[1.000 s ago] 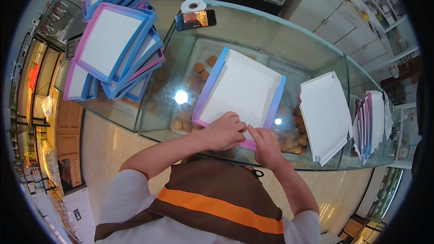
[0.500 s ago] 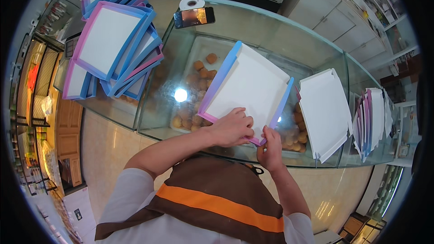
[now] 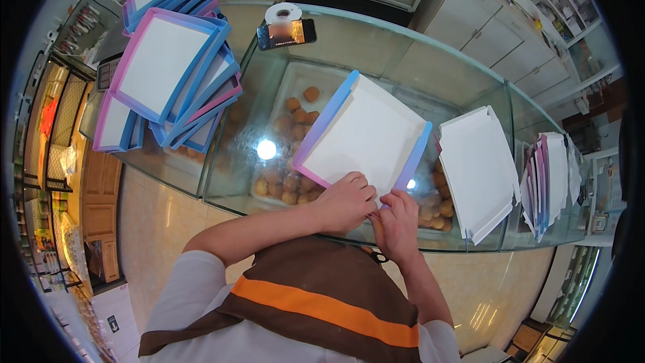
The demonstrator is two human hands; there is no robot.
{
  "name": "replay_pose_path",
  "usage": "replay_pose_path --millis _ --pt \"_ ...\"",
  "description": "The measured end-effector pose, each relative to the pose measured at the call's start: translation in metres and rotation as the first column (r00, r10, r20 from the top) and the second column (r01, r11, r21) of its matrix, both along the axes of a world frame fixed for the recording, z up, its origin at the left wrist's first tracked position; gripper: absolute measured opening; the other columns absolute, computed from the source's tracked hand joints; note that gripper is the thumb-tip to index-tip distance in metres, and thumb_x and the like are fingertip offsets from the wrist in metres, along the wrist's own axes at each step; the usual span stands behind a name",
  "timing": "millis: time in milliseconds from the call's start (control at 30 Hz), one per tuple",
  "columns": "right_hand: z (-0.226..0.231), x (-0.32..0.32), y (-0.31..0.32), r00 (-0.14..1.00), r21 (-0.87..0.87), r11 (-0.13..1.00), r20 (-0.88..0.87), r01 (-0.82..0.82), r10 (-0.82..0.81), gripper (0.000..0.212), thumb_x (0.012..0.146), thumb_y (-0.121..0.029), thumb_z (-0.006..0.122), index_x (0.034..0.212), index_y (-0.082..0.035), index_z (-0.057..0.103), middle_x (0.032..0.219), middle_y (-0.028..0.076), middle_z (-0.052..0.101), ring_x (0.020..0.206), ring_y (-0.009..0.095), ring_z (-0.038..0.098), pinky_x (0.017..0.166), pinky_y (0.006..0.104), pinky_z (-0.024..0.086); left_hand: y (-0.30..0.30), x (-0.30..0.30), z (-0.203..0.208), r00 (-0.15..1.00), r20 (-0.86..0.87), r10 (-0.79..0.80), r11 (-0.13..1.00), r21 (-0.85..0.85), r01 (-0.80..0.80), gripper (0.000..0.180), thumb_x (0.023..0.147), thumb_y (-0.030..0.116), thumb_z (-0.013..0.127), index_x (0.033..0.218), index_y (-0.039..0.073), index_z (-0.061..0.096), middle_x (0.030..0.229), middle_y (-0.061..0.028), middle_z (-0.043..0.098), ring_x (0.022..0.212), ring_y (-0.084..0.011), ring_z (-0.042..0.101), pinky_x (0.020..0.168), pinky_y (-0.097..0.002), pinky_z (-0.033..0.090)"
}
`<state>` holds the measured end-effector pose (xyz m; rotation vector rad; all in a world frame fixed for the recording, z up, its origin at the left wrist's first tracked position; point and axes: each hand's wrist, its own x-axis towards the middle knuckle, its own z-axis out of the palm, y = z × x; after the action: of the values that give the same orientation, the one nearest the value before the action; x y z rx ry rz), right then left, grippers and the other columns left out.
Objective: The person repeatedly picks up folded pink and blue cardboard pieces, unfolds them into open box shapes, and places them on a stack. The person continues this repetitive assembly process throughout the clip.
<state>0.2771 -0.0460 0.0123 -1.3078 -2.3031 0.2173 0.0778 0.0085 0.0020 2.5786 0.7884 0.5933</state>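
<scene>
A shallow cardboard box tray point(image 3: 366, 136), white inside with blue-to-pink side walls, lies tilted on the glass counter in front of me. Its left, right and near walls stand up, while the far side looks flat. At the near right corner both hands meet. My left hand point(image 3: 347, 203) has its fingers curled over the near pink wall. My right hand point(image 3: 398, 222) pinches the corner where the near and right walls join. The fingertips and the corner fold are partly hidden by the hands.
Folded box trays point(image 3: 164, 60) are piled at the left. Flat white blanks point(image 3: 478, 171) lie at the right, beside more upright blanks point(image 3: 547, 178). A phone point(image 3: 287, 34) leans on a white roll point(image 3: 283, 13) at the back. Round baked pieces point(image 3: 290, 181) show beneath the glass.
My right hand has moved up and left over the corner, its fingers now bent across it. My left hand has shifted slightly down, closer to the right one. The tray has barely moved.
</scene>
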Motion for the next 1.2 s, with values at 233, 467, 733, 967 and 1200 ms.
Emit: replay_pose_path --millis 233,467,733,967,1200 --pt "0.069 -0.013 0.018 0.729 0.003 0.943 -0.635 0.332 -0.254 0.067 0.090 -0.025 0.072 0.144 0.002 0.043 0.145 0.024 0.044 0.132 0.039 0.047 0.111 0.0517 0.036 0.004 -0.030 0.066 0.630 0.685 0.365 0.927 -0.202 -0.318 0.027 0.092 0.031 0.066 0.087 0.005 0.064 0.088 -0.0056 0.062 0.081 -0.0227 0.060 0.075 -0.0330 0.046" --pt "0.060 0.031 0.042 -0.272 -0.424 0.904 -0.865 -0.052 -0.421 0.063 0.108 -0.049 0.039 0.152 -0.003 0.037 0.153 0.014 0.043 0.139 0.029 0.042 0.115 0.0462 0.034 -0.001 -0.078 0.038 0.170 0.676 0.717 0.559 -0.703 0.440 0.063 0.101 0.050 0.047 0.132 -0.004 0.056 0.131 -0.0130 0.061 0.121 -0.0238 0.057 0.104 -0.0386 0.041" --pt "0.054 0.021 0.022 0.039 -0.499 0.865 -0.864 0.059 -0.501 0.062 0.108 -0.045 0.044 0.142 0.006 0.043 0.144 0.018 0.052 0.132 0.028 0.049 0.113 0.0434 0.036 0.006 -0.101 0.087 0.504 0.650 0.568 0.684 -0.714 0.150 0.051 0.107 0.035 0.046 0.141 -0.004 0.048 0.125 -0.0114 0.062 0.117 -0.0168 0.057 0.103 -0.0338 0.043" --pt "0.068 0.004 0.014 0.296 -0.441 0.895 -0.865 -0.068 -0.404 0.069 0.104 -0.054 0.043 0.134 0.007 0.053 0.131 0.019 0.060 0.121 0.026 0.055 0.106 0.0400 0.040 0.002 -0.099 0.112 0.505 0.536 0.676 0.636 -0.771 -0.034 0.053 0.109 0.040 0.041 0.138 -0.002 0.054 0.106 -0.0042 0.064 0.094 -0.0092 0.059 0.085 -0.0233 0.045" --pt "0.091 -0.026 0.009 0.273 -0.546 0.826 -0.780 0.144 -0.563 0.072 0.105 -0.054 0.035 0.135 0.009 0.053 0.129 0.018 0.060 0.121 0.025 0.054 0.107 0.0387 0.039 -0.015 -0.080 0.110 0.437 0.494 0.752 0.604 -0.781 -0.156 0.050 0.109 0.034 0.045 0.145 -0.001 0.048 0.105 -0.0039 0.065 0.101 -0.0102 0.058 0.092 -0.0272 0.045"
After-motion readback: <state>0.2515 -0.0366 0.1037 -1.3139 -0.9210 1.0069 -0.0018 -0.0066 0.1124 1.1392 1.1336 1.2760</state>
